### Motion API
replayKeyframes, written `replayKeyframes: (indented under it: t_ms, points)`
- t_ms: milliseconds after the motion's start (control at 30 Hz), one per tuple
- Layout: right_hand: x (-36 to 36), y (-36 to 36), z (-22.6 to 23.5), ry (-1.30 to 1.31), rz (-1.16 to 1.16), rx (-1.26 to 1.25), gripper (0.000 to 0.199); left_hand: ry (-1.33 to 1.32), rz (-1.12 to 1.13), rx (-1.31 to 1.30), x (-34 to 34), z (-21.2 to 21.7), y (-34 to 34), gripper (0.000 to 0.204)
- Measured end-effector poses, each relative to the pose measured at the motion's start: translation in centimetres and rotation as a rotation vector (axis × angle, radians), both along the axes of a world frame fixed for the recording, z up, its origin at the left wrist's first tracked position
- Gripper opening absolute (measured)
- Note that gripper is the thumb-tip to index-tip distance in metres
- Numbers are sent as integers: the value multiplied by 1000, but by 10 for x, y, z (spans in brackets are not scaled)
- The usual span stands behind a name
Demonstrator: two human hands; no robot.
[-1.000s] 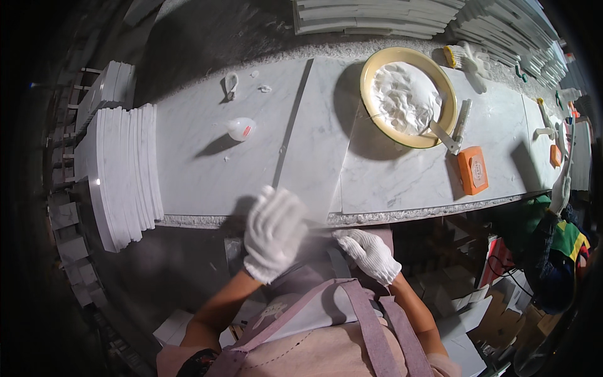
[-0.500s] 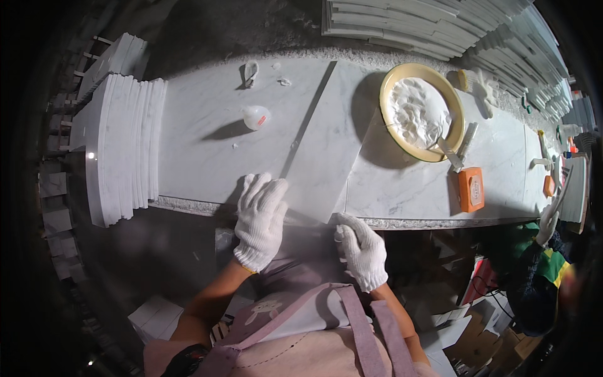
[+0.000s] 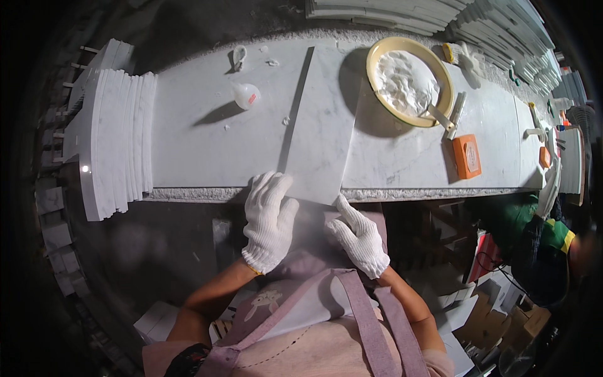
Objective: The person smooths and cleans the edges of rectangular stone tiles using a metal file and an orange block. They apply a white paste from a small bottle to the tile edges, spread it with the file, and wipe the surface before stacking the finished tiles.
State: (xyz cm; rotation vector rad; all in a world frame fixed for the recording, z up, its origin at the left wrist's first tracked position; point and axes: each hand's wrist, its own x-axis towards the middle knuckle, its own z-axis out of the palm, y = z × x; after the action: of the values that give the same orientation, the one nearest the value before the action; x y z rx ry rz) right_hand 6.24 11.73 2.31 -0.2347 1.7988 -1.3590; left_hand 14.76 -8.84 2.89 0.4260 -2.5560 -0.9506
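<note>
A white marble slab (image 3: 321,125) lies across the bench in front of me, its near end jutting past the bench edge. My left hand (image 3: 270,217), in a white knit glove, is at the slab's near left corner. Its fingers are stretched forward and its thumb is apart from them. At the near right corner, the index fingertip of my gloved right hand (image 3: 359,237) meets or nearly meets the slab. That hand's thumb points left, spread from the fingers, and nothing shows in it. A small white crumb (image 3: 286,120) rests by the slab's left edge.
Left stands a stack of slabs (image 3: 119,138). A translucent bottle (image 3: 246,96) sits on the bench. Right are a yellow basin (image 3: 447,88) of white paste, a scraper (image 3: 441,117) and an orange box (image 3: 467,157). Another person's gloved hand (image 3: 551,188) is at far right.
The whole view has shifted, so the bench sits higher. My right hand has opened from a curled grip, its index finger extended and thumb spread. My left hand stays by the slab's corner.
</note>
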Motion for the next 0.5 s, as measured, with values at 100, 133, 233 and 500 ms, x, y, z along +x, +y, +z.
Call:
replayKeyframes:
  t_ms: [100,133,233,500]
  points:
    - [6,15,5,-77,-5,-8,60,-39,3,63,22,-2,14,50]
    - [7,18,7,-146,-29,-17,59,-31,-5,80,27,-3,17,52]
    - [10,20,8,-160,-75,28,53,-10,-19,96,30,-6,21,56]
    - [17,14,3,-306,-239,-64,30,-67,-285,-317,0,2,8,64]
